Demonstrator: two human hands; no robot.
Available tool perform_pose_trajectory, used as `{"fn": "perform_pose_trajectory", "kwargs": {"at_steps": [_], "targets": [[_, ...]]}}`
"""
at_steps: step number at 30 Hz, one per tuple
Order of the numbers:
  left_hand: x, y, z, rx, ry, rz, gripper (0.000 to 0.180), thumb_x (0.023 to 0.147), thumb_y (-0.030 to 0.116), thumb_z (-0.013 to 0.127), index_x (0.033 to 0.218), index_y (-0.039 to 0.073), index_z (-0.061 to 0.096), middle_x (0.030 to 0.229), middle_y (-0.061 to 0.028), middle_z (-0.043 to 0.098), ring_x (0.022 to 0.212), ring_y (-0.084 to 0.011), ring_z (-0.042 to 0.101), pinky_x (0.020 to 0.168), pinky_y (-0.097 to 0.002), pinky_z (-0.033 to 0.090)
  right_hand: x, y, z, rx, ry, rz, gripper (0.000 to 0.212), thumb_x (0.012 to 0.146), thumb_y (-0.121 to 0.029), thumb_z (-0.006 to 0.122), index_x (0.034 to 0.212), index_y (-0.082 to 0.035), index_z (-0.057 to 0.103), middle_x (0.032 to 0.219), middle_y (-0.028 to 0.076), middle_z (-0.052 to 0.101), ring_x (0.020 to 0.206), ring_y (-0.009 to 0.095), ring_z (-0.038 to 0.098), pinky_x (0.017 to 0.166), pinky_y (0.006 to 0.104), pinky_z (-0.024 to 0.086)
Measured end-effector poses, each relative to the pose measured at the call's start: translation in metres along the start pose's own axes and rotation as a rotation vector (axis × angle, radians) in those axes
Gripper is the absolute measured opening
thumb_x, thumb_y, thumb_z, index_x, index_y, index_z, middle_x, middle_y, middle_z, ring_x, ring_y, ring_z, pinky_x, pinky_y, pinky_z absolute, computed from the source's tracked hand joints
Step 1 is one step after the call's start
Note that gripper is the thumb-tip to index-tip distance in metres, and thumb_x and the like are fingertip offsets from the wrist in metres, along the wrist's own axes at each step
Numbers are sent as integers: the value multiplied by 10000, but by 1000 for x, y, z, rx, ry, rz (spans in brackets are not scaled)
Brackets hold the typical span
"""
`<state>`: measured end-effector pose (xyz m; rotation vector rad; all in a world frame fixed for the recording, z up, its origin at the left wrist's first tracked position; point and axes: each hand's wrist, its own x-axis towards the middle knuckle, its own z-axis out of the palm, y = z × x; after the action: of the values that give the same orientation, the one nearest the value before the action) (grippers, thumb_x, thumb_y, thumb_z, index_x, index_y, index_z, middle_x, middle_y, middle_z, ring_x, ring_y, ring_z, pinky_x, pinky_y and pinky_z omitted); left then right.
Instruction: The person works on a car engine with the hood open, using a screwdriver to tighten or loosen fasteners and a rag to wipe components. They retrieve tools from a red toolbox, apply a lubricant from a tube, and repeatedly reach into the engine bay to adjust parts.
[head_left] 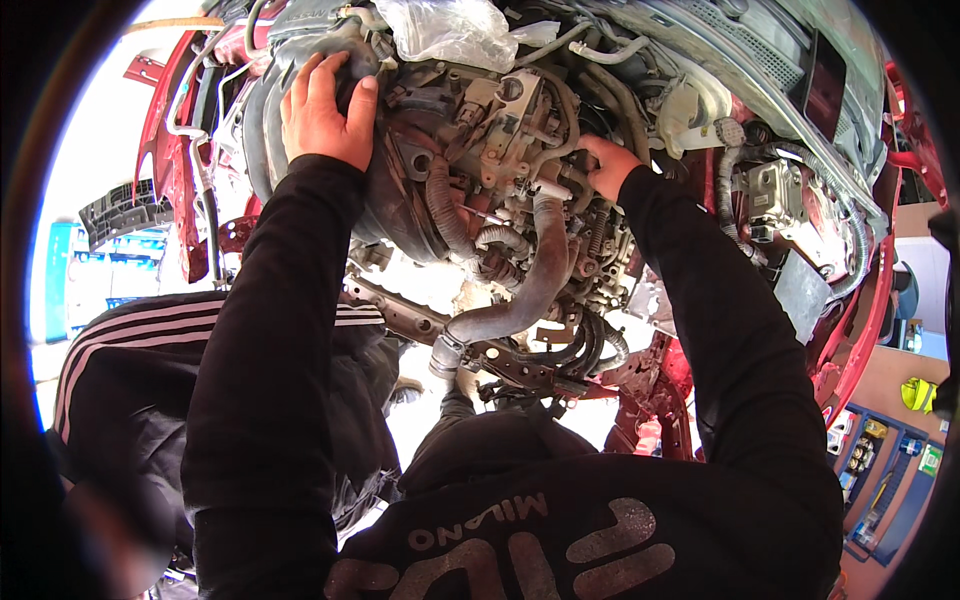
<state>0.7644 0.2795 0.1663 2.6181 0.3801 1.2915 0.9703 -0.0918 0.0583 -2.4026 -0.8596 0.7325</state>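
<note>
My left hand [327,115] lies with its fingers spread on a black ribbed plastic engine part [395,205], at the left of the engine bay. Its palm rests on the curved top. My right hand [610,168] reaches in among the hoses at the right of the engine [508,125], its fingers curled; what they grip is partly hidden. Beside it, a thick dark radiator hose [535,285] runs down from a metal fitting toward the front. A thinner corrugated hose [440,205] hangs between my hands.
Clear plastic sheeting [445,32] covers parts at the back. A person in black striped trousers [140,350] is close at my left. Red body panels [868,345] flank the bay. A blue tool tray [880,485] lies at the lower right, near a yellow-green item [917,394].
</note>
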Motion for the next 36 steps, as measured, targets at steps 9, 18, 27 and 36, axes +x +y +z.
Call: {"fn": "perform_pose_trajectory", "kwargs": {"at_steps": [9,18,27,36], "targets": [[-1,4,-2,-4,-8,-24,497,998,457,719,1400,167,688,1530,-145,607,1361,-426,555,1172,-514,430,3,4,8,-203,74,-63,670,849,64,629,1484,-150,608,1393,261,678,1324,410,642,1138,432,511],[0,4,-3,-14,-16,-16,490,1003,444,718,1400,157,685,1534,-166,601,1373,-431,547,1184,-517,418,10,12,4,124,9,96,582,894,23,642,1455,-127,606,923,151,714,797,235,683,757,379,550],[0,4,-3,-29,-18,-7,486,1004,430,723,1397,148,685,1528,-178,602,1376,-436,540,1193,-517,406,-1,17,16,-163,178,-161,642,872,95,580,1469,-135,626,1348,220,700,1253,384,676,1086,429,541],[-1,1,-1,-8,-7,5,498,1005,447,716,1407,155,683,1527,-176,605,1371,-431,547,1191,-514,406,-1,16,19,-226,193,-174,708,862,93,610,1525,-157,595,1460,246,638,1392,429,582,1185,459,477]]}}
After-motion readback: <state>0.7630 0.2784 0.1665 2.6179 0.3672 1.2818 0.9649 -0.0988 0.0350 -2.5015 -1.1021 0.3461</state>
